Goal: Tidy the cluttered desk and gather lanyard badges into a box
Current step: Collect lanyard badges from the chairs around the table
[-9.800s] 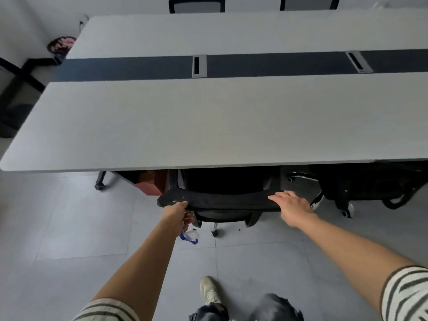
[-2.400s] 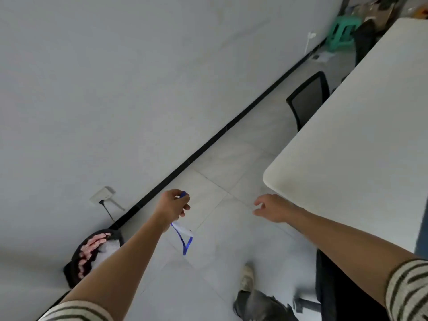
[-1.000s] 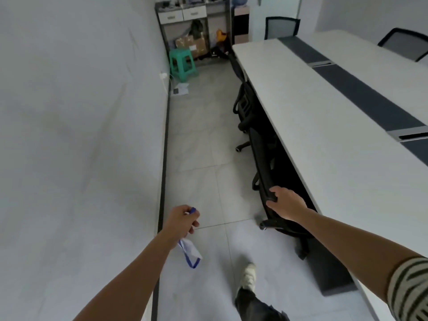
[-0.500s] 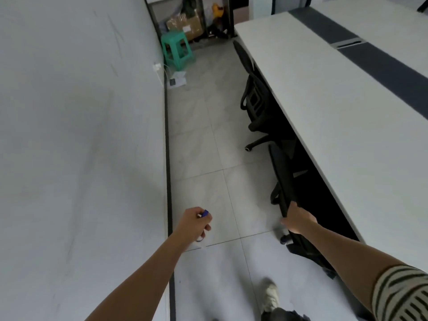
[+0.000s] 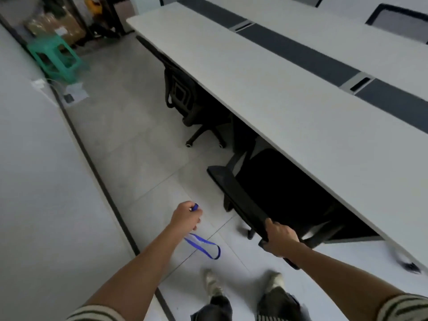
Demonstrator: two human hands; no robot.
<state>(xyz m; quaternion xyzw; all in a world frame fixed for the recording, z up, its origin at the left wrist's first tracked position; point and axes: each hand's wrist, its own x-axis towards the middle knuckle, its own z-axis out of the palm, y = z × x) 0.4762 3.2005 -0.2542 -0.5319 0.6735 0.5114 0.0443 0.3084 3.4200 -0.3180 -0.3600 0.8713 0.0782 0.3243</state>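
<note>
**Right hand takes the chair; lanyard still in the left**

The right hand (image 5: 280, 239) now curls over the top edge of the near chair (image 5: 240, 200), thumb on one side and fingers wrapped round the other. Half a second ago it only touched that edge. The chair's back leans out from under the desk (image 5: 301, 107), so I judge the person is steering it in or out of the way while walking the aisle, which counts as tidying.

The left hand (image 5: 186, 217) is closed in a fist round the lanyard (image 5: 203, 246). A blue end pokes out at the knuckles. The blue loop now swings free below the hand and above the floor, where a moment ago it was tucked out of sight. Whether a badge sleeve hangs in the loop is too blurred to tell.

The view has also moved down the aisle. The green stool (image 5: 55, 56) and the cartons (image 5: 55, 26) at the far end are nearer than before, though still well apart from the hands. No box for badges can be picked out with certainty, so the lanyard is not yet put away, and dropping it off looks like the step left.
</note>
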